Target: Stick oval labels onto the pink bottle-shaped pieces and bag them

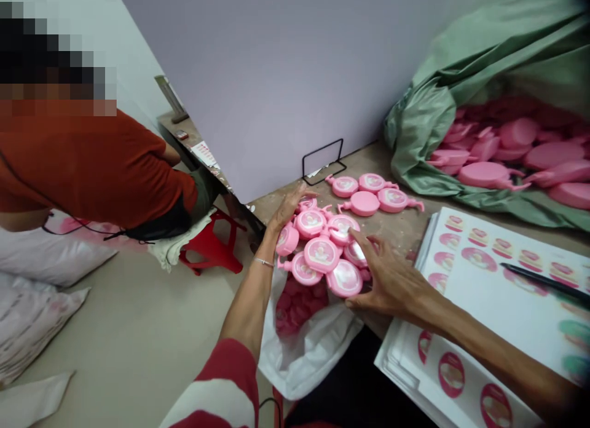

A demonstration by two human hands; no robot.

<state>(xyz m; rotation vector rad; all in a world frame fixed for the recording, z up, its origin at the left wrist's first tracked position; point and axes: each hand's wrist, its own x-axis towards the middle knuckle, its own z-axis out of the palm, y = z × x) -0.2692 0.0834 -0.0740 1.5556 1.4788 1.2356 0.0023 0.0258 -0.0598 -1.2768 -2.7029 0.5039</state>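
Observation:
A pile of pink round plastic pieces with curly tails lies at the table's front edge, most with a shiny printed sticker on top. My left hand rests along the pile's left and far side, fingers stretched out. On the right side my right hand touches the pieces with thumb and fingers spread. Below the pile hangs an open white bag, with more pink pieces inside. Several similar pieces lie apart, farther back on the table.
At the right, a green sack gapes over many pink pieces. Sticker sheets are stacked in front of it, a black pen on top. A grey panel stands behind. To the left, a person in an orange shirt sits on a red stool.

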